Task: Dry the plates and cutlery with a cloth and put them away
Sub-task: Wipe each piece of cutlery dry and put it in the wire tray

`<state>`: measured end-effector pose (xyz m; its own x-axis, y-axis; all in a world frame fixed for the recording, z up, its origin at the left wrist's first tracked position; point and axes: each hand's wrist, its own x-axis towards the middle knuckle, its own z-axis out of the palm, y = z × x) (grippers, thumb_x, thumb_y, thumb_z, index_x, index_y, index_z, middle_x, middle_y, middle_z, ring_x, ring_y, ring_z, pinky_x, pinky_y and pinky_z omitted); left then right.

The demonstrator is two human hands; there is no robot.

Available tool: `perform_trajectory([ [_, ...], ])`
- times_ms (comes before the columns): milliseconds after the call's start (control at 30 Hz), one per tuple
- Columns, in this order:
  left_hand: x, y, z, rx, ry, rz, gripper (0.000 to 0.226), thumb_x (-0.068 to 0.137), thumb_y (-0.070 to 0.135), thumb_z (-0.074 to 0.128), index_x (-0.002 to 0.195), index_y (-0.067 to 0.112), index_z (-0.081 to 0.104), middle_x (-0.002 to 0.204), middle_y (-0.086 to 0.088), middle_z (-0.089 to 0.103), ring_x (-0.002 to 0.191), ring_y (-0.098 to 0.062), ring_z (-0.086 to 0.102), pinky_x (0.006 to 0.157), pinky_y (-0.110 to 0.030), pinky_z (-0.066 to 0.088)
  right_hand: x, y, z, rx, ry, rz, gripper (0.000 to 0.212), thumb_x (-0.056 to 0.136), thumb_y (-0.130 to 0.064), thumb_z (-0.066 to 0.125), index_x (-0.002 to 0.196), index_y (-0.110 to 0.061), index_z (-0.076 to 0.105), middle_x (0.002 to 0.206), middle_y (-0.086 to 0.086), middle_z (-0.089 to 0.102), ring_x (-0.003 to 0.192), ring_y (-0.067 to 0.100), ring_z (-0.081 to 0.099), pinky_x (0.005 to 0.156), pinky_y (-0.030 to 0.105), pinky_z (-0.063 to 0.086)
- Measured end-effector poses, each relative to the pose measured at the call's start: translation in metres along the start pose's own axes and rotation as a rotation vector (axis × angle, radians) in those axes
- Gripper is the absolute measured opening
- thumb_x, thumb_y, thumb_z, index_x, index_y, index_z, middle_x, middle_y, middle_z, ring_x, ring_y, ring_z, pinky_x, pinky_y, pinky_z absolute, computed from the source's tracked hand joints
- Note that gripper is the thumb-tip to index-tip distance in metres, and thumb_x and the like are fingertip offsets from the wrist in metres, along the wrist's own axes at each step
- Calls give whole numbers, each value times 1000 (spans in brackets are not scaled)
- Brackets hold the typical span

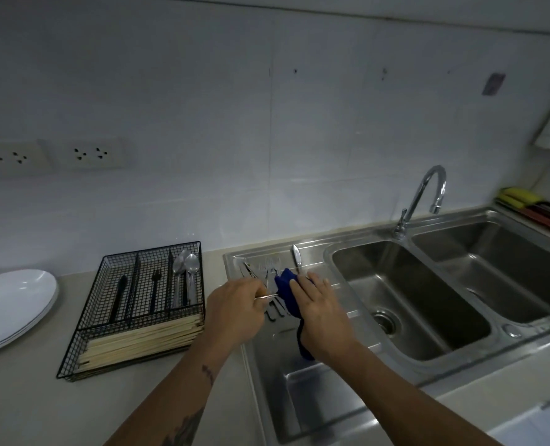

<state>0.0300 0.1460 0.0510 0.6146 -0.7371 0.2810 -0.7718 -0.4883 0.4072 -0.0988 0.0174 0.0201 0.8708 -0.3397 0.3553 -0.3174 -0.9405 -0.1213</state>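
Observation:
My left hand pinches the thin metal handle of a piece of cutlery over the steel drainboard. Its other end is wrapped in a dark blue cloth, which my right hand grips; the cloth's tail hangs below my wrist. Under my hands lie several more pieces of cutlery, and a knife lies alone further back. A black wire cutlery tray on the counter to the left holds spoons, dark-handled pieces and chopsticks. White plates are stacked at the far left.
A double steel sink with a curved tap lies to the right of the drainboard. A red rack with yellow sponges sits at the back right. Wall sockets are set in the tiled wall on the left.

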Motion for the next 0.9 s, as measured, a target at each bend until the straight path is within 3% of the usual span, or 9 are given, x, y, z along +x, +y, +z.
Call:
perform_trajectory([
  [100, 2, 2, 3, -30, 14, -18, 4, 90, 34, 62, 88, 32, 65, 87, 17, 64, 82, -7, 58, 73, -30, 48, -6, 1, 4, 0, 36, -63, 87, 55, 1, 77, 137, -2, 47, 138, 13, 52, 131, 33, 45, 113, 50, 29],
  [233, -2, 6, 3, -6, -12, -6, 5, 91, 33, 62, 90, 31, 66, 87, 15, 64, 81, -7, 57, 73, -29, 47, -6, 18, -6, 16, -1, 2, 79, 69, -8, 71, 142, -13, 39, 141, 4, 45, 134, 25, 36, 114, 44, 28],
  [367, -1, 9, 5, -29, -6, -13, 4, 92, 35, 63, 91, 33, 65, 88, 18, 64, 81, -4, 57, 72, -26, 44, -12, 9, -4, 48, 23, -97, 85, 57, 3, 78, 136, -3, 47, 137, 13, 53, 130, 32, 46, 109, 50, 36],
  [533, -5, 18, 8, 68, -125, 36, 14, 96, 31, 54, 99, 30, 68, 92, 17, 61, 82, -4, 51, 70, -23, 35, -16, 41, -2, 110, 10, 45, 66, 68, -3, 68, 131, -13, 50, 126, 3, 55, 120, 23, 47, 108, 41, 37],
  [700, 5, 33, 15, 62, -250, -61, 25, 96, 19, 50, 107, 24, 73, 105, 7, 68, 82, -8, 53, 72, -23, 40, -10, 54, -10, 231, 114, 107, 70, 69, 3, 65, 132, -21, 48, 129, -2, 52, 116, 20, 47, 98, 40, 44],
  [767, 15, 45, 15, 30, -259, -100, 28, 91, 14, 49, 102, 23, 73, 99, 4, 68, 81, -12, 57, 69, -26, 43, -8, 57, -13, 245, 119, 39, 74, 70, 4, 63, 137, -23, 47, 137, 0, 49, 124, 25, 46, 102, 43, 43],
  [900, 30, 69, 19, -17, -245, -191, 21, 85, 17, 49, 71, 23, 64, 77, 7, 64, 73, -15, 61, 66, -31, 50, -14, 74, -13, 262, 82, -36, 81, 70, 7, 65, 143, -19, 43, 144, 3, 46, 132, 28, 41, 110, 43, 37],
])
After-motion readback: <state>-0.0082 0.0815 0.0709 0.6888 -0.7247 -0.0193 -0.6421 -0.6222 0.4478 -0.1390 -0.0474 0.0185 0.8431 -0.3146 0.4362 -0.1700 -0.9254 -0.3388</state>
